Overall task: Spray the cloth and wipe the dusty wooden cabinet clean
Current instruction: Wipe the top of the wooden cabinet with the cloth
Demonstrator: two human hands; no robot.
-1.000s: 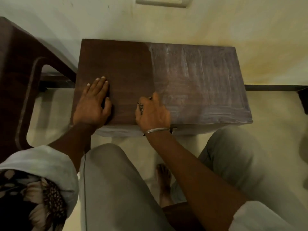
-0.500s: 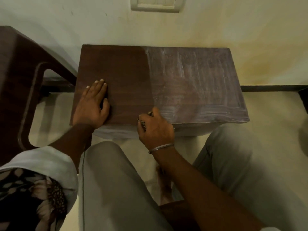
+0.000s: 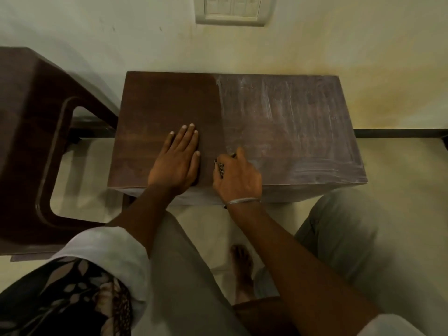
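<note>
The wooden cabinet (image 3: 291,122) stands against the wall. The left part of its top is clean dark brown; the right part is streaked with pale dust. My left hand (image 3: 175,163) lies flat on the clean part near the front edge, fingers straight. My right hand (image 3: 238,178) sits just right of it, at the line between clean and dusty wood, with its fingers curled round a small dark patterned cloth (image 3: 221,169). Most of the cloth is hidden under that hand. No spray bottle is in view.
A dark brown plastic chair (image 3: 36,141) stands close to the cabinet's left side. My knees in grey trousers (image 3: 351,238) are just in front of the cabinet, with a bare foot (image 3: 242,267) on the floor between them. A switch plate (image 3: 232,10) is on the wall above.
My left hand slid right along the cabinet top, close to my right hand. My right hand drew the cloth back to the front edge, then moved forward a little.
</note>
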